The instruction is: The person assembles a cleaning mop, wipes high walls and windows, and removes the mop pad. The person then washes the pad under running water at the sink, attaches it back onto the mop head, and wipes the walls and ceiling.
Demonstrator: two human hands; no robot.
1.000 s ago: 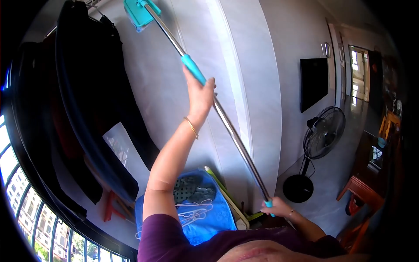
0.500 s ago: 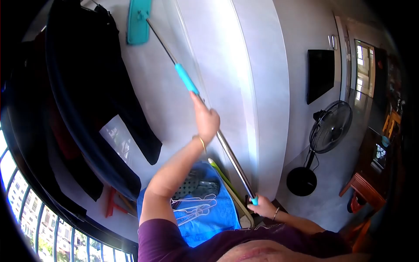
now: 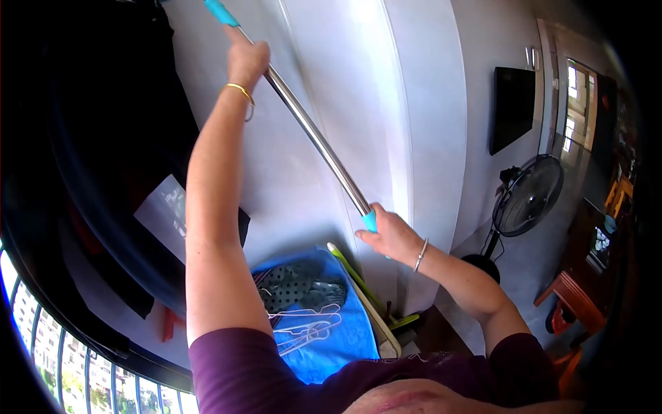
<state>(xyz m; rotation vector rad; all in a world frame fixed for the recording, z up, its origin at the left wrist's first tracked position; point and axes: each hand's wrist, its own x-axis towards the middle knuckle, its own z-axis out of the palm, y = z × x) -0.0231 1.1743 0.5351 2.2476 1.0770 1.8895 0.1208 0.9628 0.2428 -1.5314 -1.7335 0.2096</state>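
Observation:
A flat mop (image 3: 318, 141) with a long silver pole slants across the pale wall, from upper left down to the middle. My left hand (image 3: 247, 61) is closed round the pole just below its turquoise sleeve (image 3: 221, 11). Lower down, my right hand (image 3: 392, 233) grips the turquoise end of the pole. The mop's head lies beyond the top edge and cannot be seen. Dark hanging clothes (image 3: 117, 117) are to the left of my left arm. Below my hands, a blue cloth (image 3: 338, 355) carries white wire hangers (image 3: 310, 331) and a dark dotted item (image 3: 286, 286).
On the right a black standing fan (image 3: 527, 196) stands on the floor, near a wall-mounted screen (image 3: 512, 110). A wooden table (image 3: 576, 297) is at the far right. A barred window (image 3: 76, 355) runs along the lower left. Green-edged poles (image 3: 355, 276) lean beside the blue cloth.
Both hands have moved up with the mop, the left also leftward and the right slightly leftward. The teal mop head has gone out of view at the top.

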